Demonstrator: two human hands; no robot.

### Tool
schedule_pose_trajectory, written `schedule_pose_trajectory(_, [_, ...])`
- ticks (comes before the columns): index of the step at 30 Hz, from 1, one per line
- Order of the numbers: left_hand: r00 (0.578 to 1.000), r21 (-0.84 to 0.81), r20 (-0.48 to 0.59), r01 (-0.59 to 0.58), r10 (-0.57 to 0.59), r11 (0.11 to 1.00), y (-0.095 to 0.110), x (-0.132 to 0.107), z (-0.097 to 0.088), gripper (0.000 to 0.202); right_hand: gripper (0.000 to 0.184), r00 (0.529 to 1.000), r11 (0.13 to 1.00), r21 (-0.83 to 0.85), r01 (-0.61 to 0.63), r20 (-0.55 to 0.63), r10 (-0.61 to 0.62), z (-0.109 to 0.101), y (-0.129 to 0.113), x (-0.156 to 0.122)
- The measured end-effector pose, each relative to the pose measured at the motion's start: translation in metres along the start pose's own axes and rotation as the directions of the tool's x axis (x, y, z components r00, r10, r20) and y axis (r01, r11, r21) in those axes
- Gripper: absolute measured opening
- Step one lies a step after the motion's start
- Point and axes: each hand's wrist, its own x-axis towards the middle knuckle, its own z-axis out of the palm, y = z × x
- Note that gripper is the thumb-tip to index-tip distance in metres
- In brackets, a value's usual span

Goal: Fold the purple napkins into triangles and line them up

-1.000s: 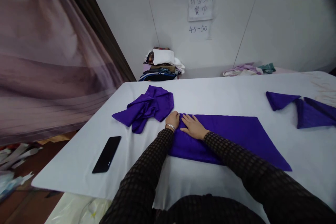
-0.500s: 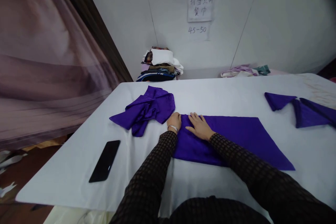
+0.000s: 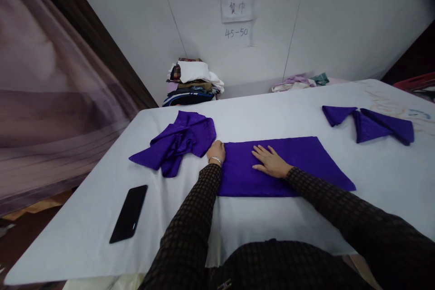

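Note:
A purple cloth napkin [image 3: 244, 176] lies as a folded, long flat shape across the white table in front of me. At its far left corner my left hand [image 3: 216, 150] is closed, pinching the edge; the fingertips are partly hidden. My right hand [image 3: 272, 162] rests flat on the middle of the cloth with its fingers spread, pointing left. Just left of my left hand lies a crumpled heap of purple cloth [image 3: 180, 140]. Over at the right are several purple pieces folded into pointed shapes [image 3: 370, 127].
A black phone [image 3: 129, 213] lies on the white table [image 3: 190, 217] at the left. Behind the table's far edge stand a pile of folded clothes [image 3: 193, 84] and some loose fabric [image 3: 295, 82]. A handwritten sign [image 3: 238, 4] hangs on the wall; a curtain [image 3: 50, 99] drapes at the left.
My right hand has slid right along the napkin, away from my left hand, which still grips the left corner. The whole view has shifted and turned slightly.

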Motion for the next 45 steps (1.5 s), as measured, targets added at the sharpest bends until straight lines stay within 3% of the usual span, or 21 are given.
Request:
schedule_pose_trajectory(3, [1.000, 0.016, 0.004, 0.014, -0.014, 1.000, 0.002, 0.000, -0.002, 0.029, 0.068, 0.987, 0.987, -0.022, -0.157, -0.012, 0.157, -0.002, 0.007, -0.007])
schedule_pose_trajectory(8, [1.000, 0.016, 0.022, 0.018, -0.018, 1.000, 0.005, 0.004, -0.006, 0.030, 0.070, 0.983, 0.981, -0.061, -0.181, -0.028, 0.180, -0.017, 0.044, -0.049])
schedule_pose_trajectory(11, [0.999, 0.020, 0.030, 0.028, -0.029, 0.999, 0.005, 0.006, -0.007, 0.030, 0.072, 0.933, 0.928, -0.095, -0.360, -0.038, 0.358, -0.025, 0.070, -0.077])
schedule_pose_trajectory(13, [0.999, 0.032, 0.031, 0.032, -0.033, 0.999, 0.004, 0.008, -0.007, 0.030, 0.073, 0.921, 0.915, -0.105, -0.390, -0.064, 0.385, -0.029, 0.083, -0.088])
schedule_pose_trajectory(17, [0.999, 0.056, 0.029, 0.028, -0.029, 0.998, 0.004, 0.009, -0.007, 0.030, 0.070, 0.895, 0.892, -0.070, -0.447, -0.039, 0.445, -0.031, 0.093, -0.091])
schedule_pose_trajectory(21, [0.999, 0.082, 0.031, 0.031, -0.033, 0.996, 0.004, 0.011, -0.009, 0.031, 0.068, 0.872, 0.879, -0.027, -0.476, -0.141, 0.468, -0.037, 0.110, -0.090])
schedule_pose_trajectory(22, [0.999, 0.089, 0.028, 0.029, -0.031, 0.996, 0.004, 0.011, -0.009, 0.031, 0.066, 0.840, 0.853, -0.011, -0.521, -0.180, 0.511, -0.040, 0.118, -0.093])
schedule_pose_trajectory(25, [0.999, 0.104, 0.021, 0.025, -0.028, 0.994, 0.004, 0.012, -0.009, 0.032, 0.052, 0.678, 0.713, 0.051, -0.699, -0.269, 0.684, -0.050, 0.149, -0.102])
schedule_pose_trajectory(27, [0.999, 0.109, 0.021, 0.026, -0.029, 0.994, 0.004, 0.012, -0.009, 0.032, 0.043, 0.630, 0.671, 0.077, -0.737, -0.282, 0.724, -0.054, 0.166, -0.106])
schedule_pose_trajectory(35, [0.998, 0.153, 0.044, 0.027, -0.034, 0.988, 0.006, 0.012, -0.012, 0.033, 0.024, 0.595, 0.651, 0.162, -0.742, -0.289, 0.750, -0.043, 0.185, -0.086])
schedule_pose_trajectory(45, [0.995, 0.149, 0.051, 0.079, -0.088, 0.986, 0.003, 0.016, -0.007, 0.031, 0.017, 0.662, 0.720, 0.196, -0.666, -0.290, 0.691, -0.037, 0.197, -0.081])
